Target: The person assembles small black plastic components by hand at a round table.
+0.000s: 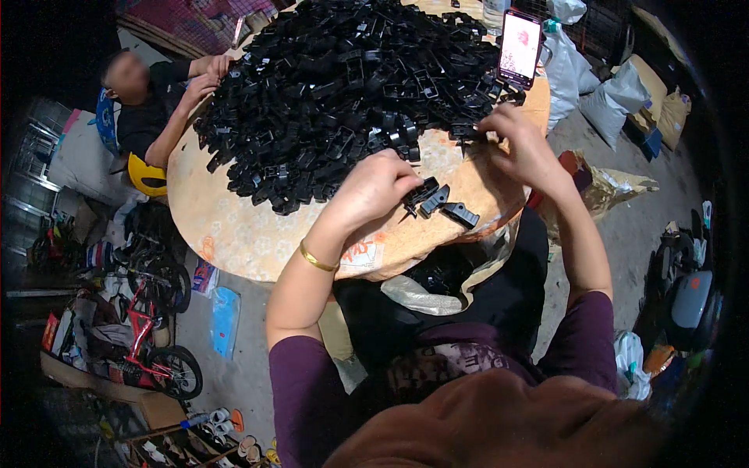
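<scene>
A large heap of small black plastic parts [335, 86] covers much of a round table [242, 242] with a pale patterned cover. My left hand [374, 187], a gold bangle on its wrist, is closed at the near edge of the heap. Its thumb and fingers pinch a black plastic part [421, 189]. Just right of it, another black part [460, 214] lies on the cover. At the heap's right edge my right hand [519, 148] reaches over several parts, fingers curved, thumb apart from them. Nothing shows in its grasp.
A phone [519, 48] with a lit screen stands upright at the table's far right. Across to the left, another person's hands [207, 74] touch the heap. Below the near table edge, an open sack [421, 296] with black parts rests at my lap. White sacks [616, 101] stand on the right floor.
</scene>
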A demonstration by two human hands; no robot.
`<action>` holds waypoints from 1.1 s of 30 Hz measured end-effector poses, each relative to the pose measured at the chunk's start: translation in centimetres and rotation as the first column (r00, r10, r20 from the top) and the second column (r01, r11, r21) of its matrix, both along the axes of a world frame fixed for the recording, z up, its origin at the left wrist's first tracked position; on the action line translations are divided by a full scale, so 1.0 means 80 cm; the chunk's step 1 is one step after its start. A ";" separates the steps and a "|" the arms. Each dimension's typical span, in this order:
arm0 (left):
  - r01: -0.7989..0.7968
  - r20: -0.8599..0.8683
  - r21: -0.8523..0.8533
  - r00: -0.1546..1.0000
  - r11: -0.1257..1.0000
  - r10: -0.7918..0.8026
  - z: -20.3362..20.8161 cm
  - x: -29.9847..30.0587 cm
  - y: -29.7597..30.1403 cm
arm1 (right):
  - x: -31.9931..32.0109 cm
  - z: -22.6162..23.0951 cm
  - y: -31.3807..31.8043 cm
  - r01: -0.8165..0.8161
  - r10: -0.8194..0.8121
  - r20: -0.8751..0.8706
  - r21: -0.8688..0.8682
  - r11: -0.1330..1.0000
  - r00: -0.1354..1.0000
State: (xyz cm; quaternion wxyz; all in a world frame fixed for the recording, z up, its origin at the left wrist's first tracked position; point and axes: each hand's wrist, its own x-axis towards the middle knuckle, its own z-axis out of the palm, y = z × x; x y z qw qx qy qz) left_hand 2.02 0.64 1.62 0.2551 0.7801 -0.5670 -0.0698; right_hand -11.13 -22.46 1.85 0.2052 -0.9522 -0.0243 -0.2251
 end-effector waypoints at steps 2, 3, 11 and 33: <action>-0.112 -0.077 -0.027 0.991 0.993 0.110 0.005 0.006 0.003 | 0.003 -0.001 0.019 -0.085 0.075 -0.142 -0.071 0.994 0.987; -0.162 -0.119 -0.131 0.982 0.978 0.147 0.006 0.007 0.001 | 0.006 0.000 0.027 -0.134 0.123 -0.168 -0.054 0.990 0.978; -0.297 0.181 -0.418 0.899 0.858 0.399 -0.003 0.014 -0.009 | 0.038 -0.019 0.019 -0.108 0.118 -0.039 0.209 0.972 0.992; -0.237 -0.765 -0.359 0.628 0.903 -0.140 -0.008 0.014 -0.016 | 0.072 -0.035 0.067 -0.221 0.357 0.086 0.908 0.356 0.930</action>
